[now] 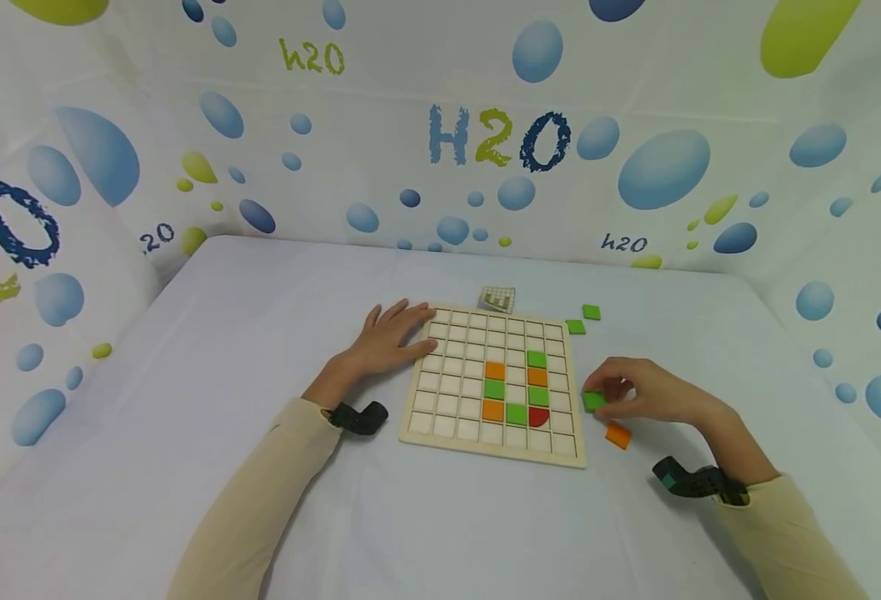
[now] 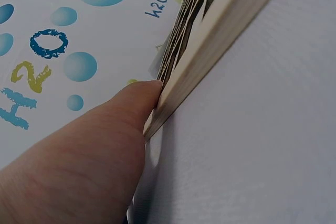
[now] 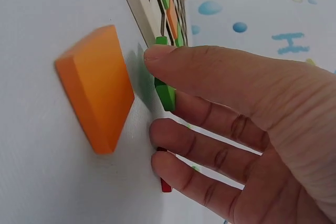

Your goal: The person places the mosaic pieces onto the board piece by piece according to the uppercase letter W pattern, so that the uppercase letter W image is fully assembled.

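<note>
The green tile [image 3: 167,98] was pinched in the right hand [image 1: 646,391]; a low sweep might have nudged the orange tile [image 1: 618,436]. The spread left hand [image 1: 386,342] touched the board [image 1: 485,447].

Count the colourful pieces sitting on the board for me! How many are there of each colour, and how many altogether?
Green pieces: 4
Orange pieces: 3
Red piece: 1
Total on the board: 8
</note>
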Demonstrator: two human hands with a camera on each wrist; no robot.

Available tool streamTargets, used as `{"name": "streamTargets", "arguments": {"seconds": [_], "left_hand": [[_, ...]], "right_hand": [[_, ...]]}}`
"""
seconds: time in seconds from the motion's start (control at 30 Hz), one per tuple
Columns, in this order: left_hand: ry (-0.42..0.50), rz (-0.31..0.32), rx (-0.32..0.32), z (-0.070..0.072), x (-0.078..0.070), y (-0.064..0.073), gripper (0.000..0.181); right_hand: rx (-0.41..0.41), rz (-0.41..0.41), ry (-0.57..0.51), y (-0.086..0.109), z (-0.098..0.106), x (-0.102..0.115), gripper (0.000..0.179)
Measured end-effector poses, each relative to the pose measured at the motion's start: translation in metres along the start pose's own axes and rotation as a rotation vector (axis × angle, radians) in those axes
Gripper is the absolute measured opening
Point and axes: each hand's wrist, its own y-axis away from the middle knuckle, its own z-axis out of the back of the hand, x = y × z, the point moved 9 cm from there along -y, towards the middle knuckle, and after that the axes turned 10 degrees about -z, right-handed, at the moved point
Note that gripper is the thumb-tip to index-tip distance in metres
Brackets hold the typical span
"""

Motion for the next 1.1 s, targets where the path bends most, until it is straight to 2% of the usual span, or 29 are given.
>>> {"name": "streamTargets", "arguments": {"seconds": [0.57, 1.1], "left_hand": [[-0.02, 0.0, -0.014, 0.002, -0.003, 0.0, 0.064], [-0.02, 0.008, -0.007, 0.001, 0.0, 0.0, 0.065]], "right_hand": [[-0.001, 0.025, 0.038, -0.001, -0.004, 0.015, 0.028], [0.026, 0.091, 0.026, -0.015, -0.018, 0.035, 0.029]]}}
